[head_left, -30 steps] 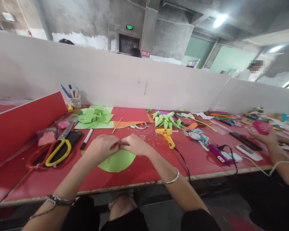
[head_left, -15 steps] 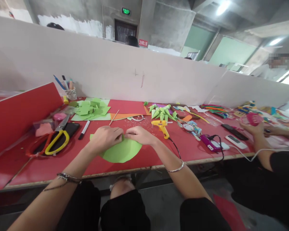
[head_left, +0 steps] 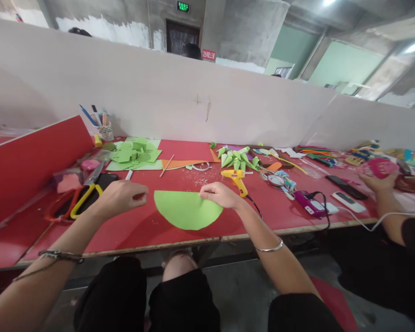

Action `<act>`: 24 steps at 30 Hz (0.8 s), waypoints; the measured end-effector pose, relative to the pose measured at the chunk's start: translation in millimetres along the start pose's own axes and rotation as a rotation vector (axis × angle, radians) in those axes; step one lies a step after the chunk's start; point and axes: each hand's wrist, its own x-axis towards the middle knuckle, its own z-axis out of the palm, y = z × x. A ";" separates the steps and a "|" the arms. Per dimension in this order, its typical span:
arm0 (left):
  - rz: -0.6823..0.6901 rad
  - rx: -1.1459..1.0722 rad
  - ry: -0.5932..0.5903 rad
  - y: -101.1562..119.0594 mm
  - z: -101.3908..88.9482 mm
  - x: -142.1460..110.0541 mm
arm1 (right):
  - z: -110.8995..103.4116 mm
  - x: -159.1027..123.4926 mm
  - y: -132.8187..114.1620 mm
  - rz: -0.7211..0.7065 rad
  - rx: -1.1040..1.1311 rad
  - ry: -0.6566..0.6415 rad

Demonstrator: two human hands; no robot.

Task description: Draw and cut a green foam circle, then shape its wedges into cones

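1. The half-disc of light green paper (head_left: 185,210) is near the front edge of the red counter (head_left: 280,207), around the middle of its visible length; I cannot tell if it touches the surface.
2. Its straight side faces the counter's back edge, and its curved side points to the front edge. The long axis runs roughly along the front edge.
3. It looks flat, plain and matt, with a slightly uneven curve.
4. The right hand (head_left: 219,194) pinches the straight side between thumb and fingers, toward the right end.
5. The left hand (head_left: 122,198) has curled fingers and is apart from the paper; I cannot tell if the fingertips meet.
6. Behind the right hand, toward the back edge, lies a yellow glue gun (head_left: 233,174); its marking is too small to read.
7. Beyond the counter, a green lit sign (head_left: 183,6) reads "EXIT"; a red sign (head_left: 209,55) carries white Chinese characters.
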 end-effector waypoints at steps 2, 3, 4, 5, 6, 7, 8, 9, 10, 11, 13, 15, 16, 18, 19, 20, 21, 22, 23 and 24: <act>-0.083 -0.158 -0.001 -1.8 0.2 -1.7 | 0.5 -1.6 2.3 0.010 0.038 0.062; -0.104 -0.276 -0.007 0.2 1.2 -1.7 | 2.4 -1.2 3.2 0.011 0.068 0.097; -0.112 -0.409 -0.018 4.2 2.9 -1.3 | 5.7 0.2 3.8 0.010 0.111 0.136; -0.115 -0.544 -0.032 9.6 5.6 -0.6 | 10.5 2.6 4.2 0.011 0.165 0.179; -0.121 -0.685 -0.034 16.1 9.0 0.2 | 16.8 5.9 4.6 0.011 0.227 0.223; -0.140 -0.823 -0.027 22.9 13.3 0.9 | 24.3 9.8 4.9 0.021 0.308 0.271; -0.172 -0.950 -0.020 29.5 18.1 1.7 | 32.4 14.2 5.4 0.038 0.372 0.301; -0.203 -1.064 -0.017 35.1 23.2 2.4 | 40.6 18.6 5.9 0.056 0.408 0.312; -0.231 -1.165 -0.024 39.4 28.1 3.1 | 48.4 22.7 6.7 0.071 0.417 0.331; -0.265 -1.242 -0.045 41.9 32.5 3.8 | 55.0 26.1 7.5 0.074 0.394 0.361; -0.342 -1.306 -0.040 42.0 37.7 4.9 | 63.1 30.2 9.2 0.074 0.331 0.391; -0.415 -1.226 0.073 38.0 36.5 5.0 | 63.3 30.1 10.3 0.047 0.258 0.386; -0.443 -1.112 0.182 36.0 33.6 4.6 | 60.7 28.8 10.4 0.030 0.223 0.366; -0.443 -0.750 0.413 35.4 24.8 3.2 | 52.2 24.9 9.5 0.000 0.155 0.292; -0.402 -0.528 0.484 37.4 20.2 2.6 | 47.1 23.0 8.5 -0.012 0.123 0.236; -0.318 -0.337 0.470 40.8 16.3 2.6 | 42.0 21.5 7.1 -0.023 0.090 0.177; -0.203 -0.207 0.405 45.4 13.6 3.1 | 37.4 20.4 5.6 -0.033 0.048 0.126; -0.074 -0.144 0.287 50.4 12.4 4.5 | 33.6 19.8 3.9 -0.044 -0.011 0.093; 0.010 -0.118 0.170 55.4 12.6 6.6 | 30.7 19.7 2.3 -0.053 -0.090 0.082; 0.021 -0.107 0.062 59.8 14.1 9.2 | 28.9 19.9 0.6 -0.062 -0.196 0.093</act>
